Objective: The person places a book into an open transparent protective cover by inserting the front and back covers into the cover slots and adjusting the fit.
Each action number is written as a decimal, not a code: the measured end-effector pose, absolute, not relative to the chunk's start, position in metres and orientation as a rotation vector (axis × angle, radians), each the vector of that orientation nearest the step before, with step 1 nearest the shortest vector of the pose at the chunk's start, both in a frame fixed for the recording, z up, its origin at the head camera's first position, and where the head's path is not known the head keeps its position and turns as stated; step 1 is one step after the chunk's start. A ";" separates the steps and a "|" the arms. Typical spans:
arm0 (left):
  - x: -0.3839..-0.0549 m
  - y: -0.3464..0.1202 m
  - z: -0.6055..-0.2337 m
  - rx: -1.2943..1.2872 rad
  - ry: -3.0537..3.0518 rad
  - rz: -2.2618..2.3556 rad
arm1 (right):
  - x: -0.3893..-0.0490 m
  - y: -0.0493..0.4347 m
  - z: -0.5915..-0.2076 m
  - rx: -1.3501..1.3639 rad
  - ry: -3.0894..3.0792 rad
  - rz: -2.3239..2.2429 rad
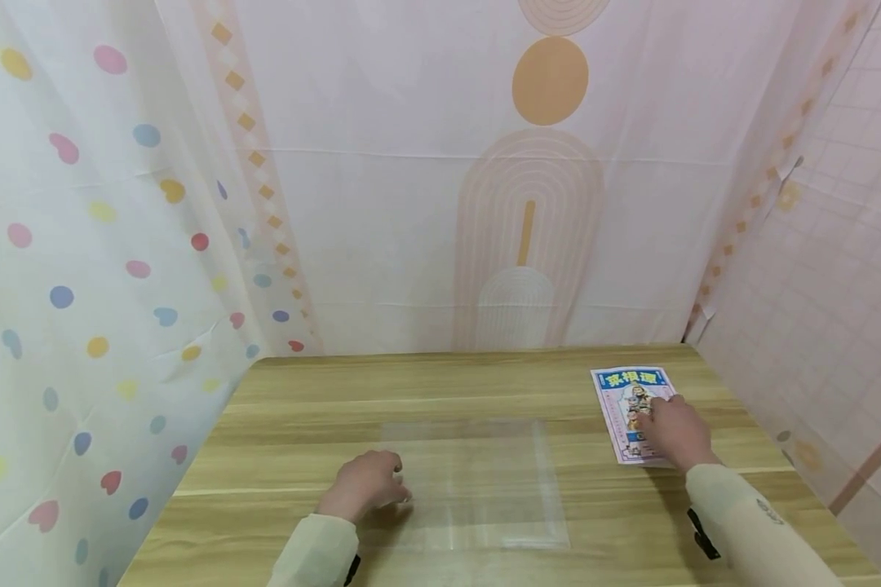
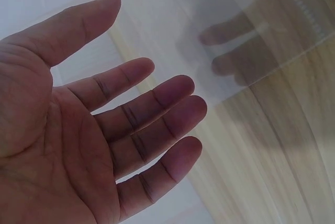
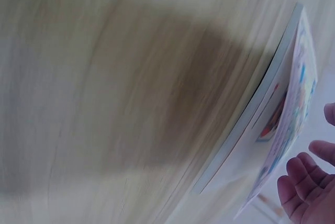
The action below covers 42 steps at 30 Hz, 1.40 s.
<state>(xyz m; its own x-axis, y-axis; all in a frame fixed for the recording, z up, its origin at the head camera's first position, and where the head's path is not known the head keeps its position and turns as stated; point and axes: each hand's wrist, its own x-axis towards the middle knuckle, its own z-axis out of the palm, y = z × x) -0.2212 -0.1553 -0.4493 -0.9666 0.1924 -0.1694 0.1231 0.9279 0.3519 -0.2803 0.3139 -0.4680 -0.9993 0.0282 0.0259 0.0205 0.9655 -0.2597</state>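
Note:
A thin book (image 1: 612, 412) with a pink and blue illustrated cover lies on the table at the right. Over its right side hovers my right hand (image 1: 681, 430), fingers loosely bent. In the right wrist view the front cover (image 3: 293, 114) stands slightly away from the pages, with the fingers (image 3: 301, 177) beside it and nothing pinched. A clear plastic sheet (image 1: 484, 481), like a transparent book cover, is spread flat in the middle. Just left of its edge is my left hand (image 1: 363, 483), palm bare and fingers relaxed. The left wrist view shows the fingertips near the plastic (image 2: 162, 30).
The wood-grain table (image 1: 286, 432) reaches back to a pale patterned curtain (image 1: 382, 244). Dotted fabric (image 1: 110, 391) hangs along the left, and a light checked cloth (image 1: 844, 269) borders the right side.

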 end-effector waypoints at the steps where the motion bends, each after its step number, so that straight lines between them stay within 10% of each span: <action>1: -0.221 -0.155 -0.449 0.240 2.887 0.507 | -0.281 0.316 -0.467 -0.056 -3.090 0.412; 42: -0.217 -0.148 -0.454 0.275 2.907 0.490 | -0.294 0.331 -0.470 -0.573 -3.174 0.624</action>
<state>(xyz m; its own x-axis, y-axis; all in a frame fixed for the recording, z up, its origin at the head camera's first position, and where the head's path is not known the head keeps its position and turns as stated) -0.2174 -0.1483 -0.4543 -0.9667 0.2103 -0.1457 0.1509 0.9286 0.3391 -0.2943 0.3311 -0.4698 -0.9292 0.3079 -0.2045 0.3624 0.8676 -0.3404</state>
